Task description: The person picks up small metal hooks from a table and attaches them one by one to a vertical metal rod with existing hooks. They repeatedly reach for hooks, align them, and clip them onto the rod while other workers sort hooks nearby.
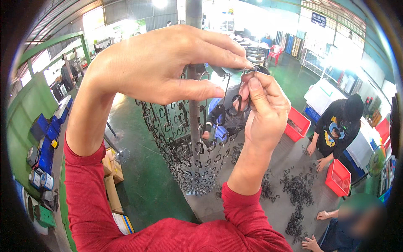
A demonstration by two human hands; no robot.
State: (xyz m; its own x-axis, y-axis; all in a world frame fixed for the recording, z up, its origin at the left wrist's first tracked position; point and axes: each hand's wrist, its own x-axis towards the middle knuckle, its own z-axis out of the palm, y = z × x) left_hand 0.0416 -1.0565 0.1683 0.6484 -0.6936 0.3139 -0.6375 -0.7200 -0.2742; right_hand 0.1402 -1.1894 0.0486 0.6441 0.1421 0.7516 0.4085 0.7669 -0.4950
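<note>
My right hand is closed at chest height, thumb and fingers pinching a thin wire hook. My left hand reaches across from the left with its fingers stretched out and the thumb apart. Its longest fingertips meet the wire by my right fingertips. Just below, a black C-shaped piece hangs close to my right hand. Under my left palm dangles a hanging rack of wires, carrying many black C-shaped pieces in rows. Whether the pinched wire belongs to that rack, I cannot tell.
Piles of black hooks lie on the grey table. Two people work at its right side, near red bins. Behind the hanging rack stands a grey post. Cardboard boxes sit at the left on the green floor.
</note>
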